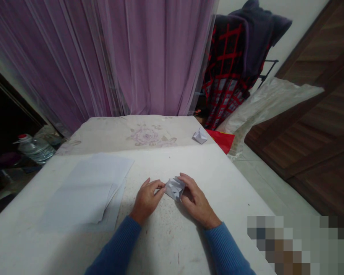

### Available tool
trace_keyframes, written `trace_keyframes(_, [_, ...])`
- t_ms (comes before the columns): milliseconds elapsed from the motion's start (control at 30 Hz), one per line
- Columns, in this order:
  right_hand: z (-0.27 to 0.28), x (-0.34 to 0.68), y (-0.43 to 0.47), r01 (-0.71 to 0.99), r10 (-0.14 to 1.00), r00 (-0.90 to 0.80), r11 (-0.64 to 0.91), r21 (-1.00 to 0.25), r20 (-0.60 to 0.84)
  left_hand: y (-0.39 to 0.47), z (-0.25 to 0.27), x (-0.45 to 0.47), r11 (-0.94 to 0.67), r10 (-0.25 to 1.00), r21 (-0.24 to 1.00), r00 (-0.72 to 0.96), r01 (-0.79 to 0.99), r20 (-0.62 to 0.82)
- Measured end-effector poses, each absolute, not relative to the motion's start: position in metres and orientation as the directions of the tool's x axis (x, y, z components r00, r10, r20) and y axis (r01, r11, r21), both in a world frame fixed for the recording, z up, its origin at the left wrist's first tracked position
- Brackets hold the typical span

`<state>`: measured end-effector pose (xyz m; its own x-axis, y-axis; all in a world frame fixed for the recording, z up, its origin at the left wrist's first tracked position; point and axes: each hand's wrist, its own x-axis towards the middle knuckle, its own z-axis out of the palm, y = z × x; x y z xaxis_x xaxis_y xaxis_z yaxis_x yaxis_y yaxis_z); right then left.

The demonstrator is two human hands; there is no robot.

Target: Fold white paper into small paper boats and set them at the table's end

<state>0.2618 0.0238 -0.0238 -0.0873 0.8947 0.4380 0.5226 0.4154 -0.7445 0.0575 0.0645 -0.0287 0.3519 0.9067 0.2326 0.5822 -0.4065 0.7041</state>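
Note:
A small folded paper piece (174, 188), pale and many-creased, is held between my two hands just above the middle of the white table (218, 236). My left hand (148, 199) pinches its left corner between thumb and fingertips. On the other side, my right hand (197, 200) curves around the right edge, with fingers at the top and thumb lower down. Flat sheets of white paper (86, 187) lie stacked to the left, their right corners slightly spread. A second folded paper piece (200, 136) stands at the table's far right corner.
Purple curtains (154, 57) hang behind the table's floral far end (146, 135). Off the left edge is a large clear bottle (36, 148) with a red cap. A red bag (222, 140), clear plastic sheeting (263, 101) and draped checked cloth (226, 72) are beyond the right edge.

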Motion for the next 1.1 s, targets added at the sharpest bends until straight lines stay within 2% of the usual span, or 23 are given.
trace_keyframes(133, [-0.031, 0.264, 0.027, 0.550, 0.901, -0.091, 0.401, -0.732, 0.425, 0.061, -0.025, 0.058, -0.418, 0.905, 0.719, 0.327, 0.554, 0.274])
trace_keyframes(233, [-0.032, 0.261, 0.028, 0.577, 0.915, -0.065, 0.360, -0.734, 0.398, 0.058, -0.021, 0.058, -0.406, 0.902, 0.766, 0.352, 0.499, 0.249])
trace_keyframes(400, [-0.026, 0.249, 0.027, 0.641, 0.937, 0.082, 0.211, -0.738, 0.339, 0.055, -0.019, 0.059, -0.391, 0.897, 0.781, 0.393, 0.487, 0.203])
trace_keyframes(500, [-0.023, 0.244, 0.027, 0.667, 0.930, 0.132, 0.173, -0.725, 0.343, 0.055, -0.020, 0.059, -0.359, 0.900, 0.797, 0.405, 0.486, 0.159])
trace_keyframes(667, [-0.016, 0.244, 0.024, 0.698, 0.955, 0.024, 0.196, -0.688, 0.295, 0.054, -0.024, 0.058, -0.289, 0.883, 0.893, 0.456, 0.346, 0.110])
trace_keyframes(800, [-0.011, 0.244, 0.020, 0.772, 0.958, -0.080, 0.234, -0.592, 0.274, 0.054, -0.026, 0.059, -0.210, 0.886, 0.937, 0.460, 0.278, 0.062])
trace_keyframes(967, [-0.013, 0.242, 0.018, 0.832, 0.940, -0.119, 0.270, -0.485, 0.319, 0.057, -0.024, 0.062, -0.090, 0.901, 0.977, 0.434, 0.194, -0.003])
trace_keyframes(1033, [-0.014, 0.242, 0.017, 0.823, 0.923, -0.155, 0.318, -0.470, 0.353, 0.057, -0.022, 0.064, -0.054, 0.923, 0.976, 0.384, 0.213, -0.032])
trace_keyframes(1100, [-0.010, 0.243, 0.014, 0.773, 0.905, -0.197, 0.380, -0.508, 0.377, 0.056, -0.020, 0.067, -0.049, 0.947, 0.959, 0.318, 0.281, -0.045])
